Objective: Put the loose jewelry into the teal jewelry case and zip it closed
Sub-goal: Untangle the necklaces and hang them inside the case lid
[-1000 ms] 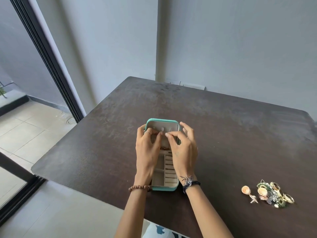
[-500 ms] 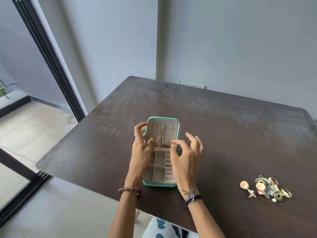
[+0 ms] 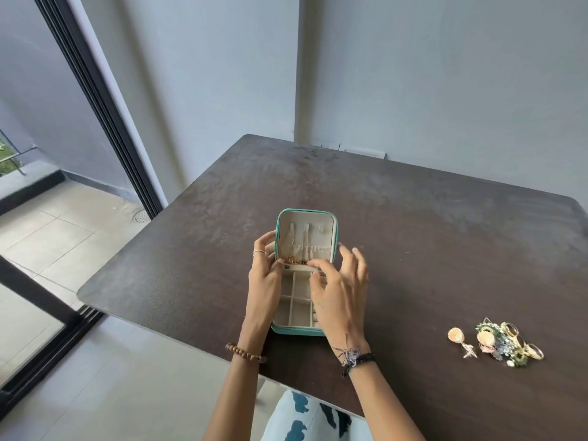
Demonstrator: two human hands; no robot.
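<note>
The teal jewelry case (image 3: 280, 329) lies open on the dark table (image 3: 413, 249), its cream-lined lid (image 3: 305, 221) standing upright. A gold chain (image 3: 296, 260) hangs from the lid's hooks and bunches at the gathered pocket's lower edge. My left hand (image 3: 265, 275) grips the lid's left edge, thumb in front beside the chain. My right hand (image 3: 340, 291) hovers over the tray; its thumb and forefinger meet at the pocket's lower edge, next to the chain, and the other fingers are spread. Whether they pinch anything is hidden. The loose jewelry (image 3: 499, 343) lies in a heap far to the right.
A shell-shaped piece (image 3: 455, 334) and a small star charm (image 3: 470, 351) sit just left of the heap. The table's near edge runs under my forearms, with tiled floor below. A sliding glass door frame (image 3: 105, 122) stands at the left, a grey wall behind.
My right hand, which had lifted off to the right of the case, has come back to the lid's lower edge. My left hand stays on the lid's left side.
</note>
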